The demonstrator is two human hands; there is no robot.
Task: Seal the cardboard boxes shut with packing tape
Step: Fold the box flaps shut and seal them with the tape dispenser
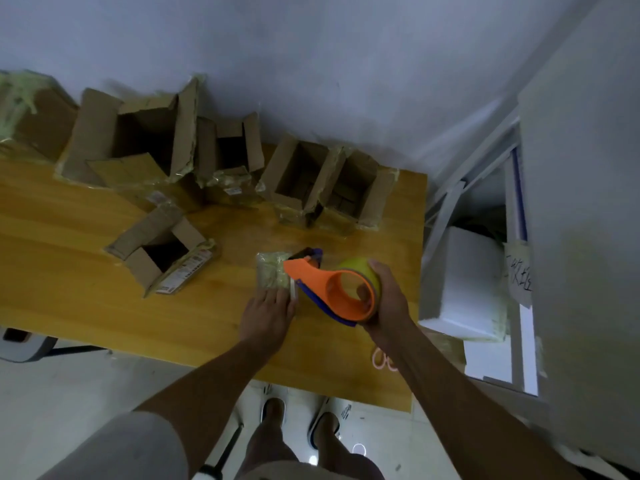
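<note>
- Small taped box (273, 271): mid-counter (69, 216), already wrapped; our left hand (268, 313) presses it, fingers straight.
- Tape dispenser (332, 289): right hand (388, 299) curled round the roll, nose touching the box.
- Step: we judge a strip is finishing; next, tear it off.
- Open boxes (304, 181): far side, unsealed.

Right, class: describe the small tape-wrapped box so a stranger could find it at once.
Start at the wooden table, then find the orange tape dispenser in the right hand. Its nose touches the small tape-wrapped box, pressed by the left hand; unlike the open cardboard boxes, it is closed.
</note>
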